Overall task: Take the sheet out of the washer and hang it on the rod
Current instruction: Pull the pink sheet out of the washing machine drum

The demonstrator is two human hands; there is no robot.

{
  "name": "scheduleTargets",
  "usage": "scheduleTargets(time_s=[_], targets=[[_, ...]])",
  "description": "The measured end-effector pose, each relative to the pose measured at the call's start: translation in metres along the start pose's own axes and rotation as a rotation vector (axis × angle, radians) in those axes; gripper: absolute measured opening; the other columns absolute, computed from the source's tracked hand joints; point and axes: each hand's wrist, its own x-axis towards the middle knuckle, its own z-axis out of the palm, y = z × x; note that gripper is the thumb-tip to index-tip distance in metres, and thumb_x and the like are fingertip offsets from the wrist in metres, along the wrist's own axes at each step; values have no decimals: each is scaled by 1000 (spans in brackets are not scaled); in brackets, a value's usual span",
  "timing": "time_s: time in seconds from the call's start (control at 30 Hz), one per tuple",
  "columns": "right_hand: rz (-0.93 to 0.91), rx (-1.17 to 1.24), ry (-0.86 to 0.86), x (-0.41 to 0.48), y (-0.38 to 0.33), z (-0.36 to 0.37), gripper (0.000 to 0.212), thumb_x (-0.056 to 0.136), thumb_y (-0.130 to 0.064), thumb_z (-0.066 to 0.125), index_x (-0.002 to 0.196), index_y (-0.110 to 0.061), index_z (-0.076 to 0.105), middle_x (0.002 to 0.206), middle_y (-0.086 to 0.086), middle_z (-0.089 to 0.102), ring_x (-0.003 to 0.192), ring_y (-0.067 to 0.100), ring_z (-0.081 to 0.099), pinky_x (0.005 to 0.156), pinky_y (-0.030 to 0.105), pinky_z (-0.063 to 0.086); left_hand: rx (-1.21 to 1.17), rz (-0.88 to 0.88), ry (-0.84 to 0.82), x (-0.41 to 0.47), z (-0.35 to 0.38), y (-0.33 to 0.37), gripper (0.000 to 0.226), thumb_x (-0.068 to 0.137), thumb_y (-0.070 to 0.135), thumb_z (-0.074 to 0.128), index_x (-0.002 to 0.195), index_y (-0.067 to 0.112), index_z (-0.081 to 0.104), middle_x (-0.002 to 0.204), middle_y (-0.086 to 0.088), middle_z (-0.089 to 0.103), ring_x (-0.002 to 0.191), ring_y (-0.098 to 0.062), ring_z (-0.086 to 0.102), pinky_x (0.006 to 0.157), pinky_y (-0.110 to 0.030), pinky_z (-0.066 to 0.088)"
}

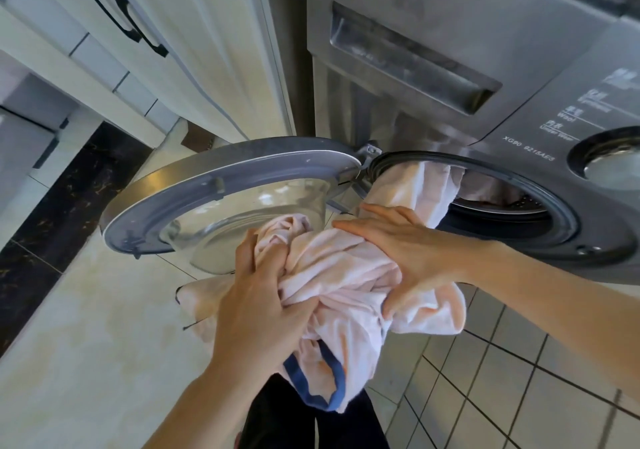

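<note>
Trailing from washer (519, 102): pink sheet (346, 275)

Head-worn view, steeply downward, close over the open washer (485, 109) door (221, 178).

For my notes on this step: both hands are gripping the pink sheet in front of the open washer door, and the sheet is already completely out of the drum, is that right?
Not quite. Both the left hand and right hand do grip the pink sheet by the open door, but the head view shows part of it trailing back into the drum.
</note>
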Motion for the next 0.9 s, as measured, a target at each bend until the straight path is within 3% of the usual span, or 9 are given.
scheduleTargets(time_s=[0.13, 0.27, 0.4, 0.57, 0.67, 0.77, 0.9], targets=[[55, -258, -57, 24, 36, 6, 133, 48, -71, 78, 144, -46, -11, 159, -12, 6, 146, 22, -12, 116, 49, -2, 72, 85, 11, 2, -12, -2, 44, 76, 42, 65, 116, 37, 49, 146, 14, 21, 108, -10, 50, 61, -16, 34], [111, -288, 9, 48, 59, 12, 127, 48, -66, 76, 145, -45, -4, 153, -3, 21, 143, 29, 5, 113, 52, 7, 105, 120, 17, 2, -16, -1, 49, 73, 45, 66, 118, 36, 50, 149, 15, 19, 115, -16, 52, 68, -24, 37], [129, -302, 42, 63, 62, 23, 102, 61, -63, 73, 145, -42, 20, 143, -3, 30, 136, 29, 17, 108, 48, 14, 105, 123, 39, 3, -17, 1, 53, 73, 43, 66, 123, 36, 50, 149, 17, 20, 116, -12, 48, 69, -22, 35], [106, -330, -15, 70, 64, 24, 68, 76, -54, 67, 138, -39, 44, 148, -11, 35, 144, 25, 8, 111, 49, 10, 102, 80, 35, 4, -19, -7, 52, 75, 42, 68, 124, 36, 51, 149, 15, 23, 113, -15, 50, 73, -26, 38], [70, -384, -135, 67, 70, 24, 80, 69, -58, 69, 140, -36, 39, 150, -9, 37, 146, 19, 12, 112, 47, 11, 125, 54, 25, 4, -22, -11, 45, 73, 42, 65, 116, 35, 54, 146, 15, 26, 104, -16, 52, 70, -27, 36], [103, -438, -272, 55, 83, 19, 101, 60, -58, 76, 144, -27, 29, 146, 2, 41, 138, 24, 29, 113, 46, 13, 150, 46, 16, 2, -25, -14, 41, 71, 40, 64, 111, 35, 55, 145, 15, 28, 94, -14, 52, 67, -28, 36], [205, -447, -250, 41, 99, 21, 107, 58, -56, 75, 145, -31, 20, 132, 6, 50, 127, 27, 39, 112, 47, 19, 121, 23, 51, 2, -29, -14, 44, 73, 37, 66, 116, 35, 55, 143, 17, 27, 99, -10, 46, 74, -28, 36]])
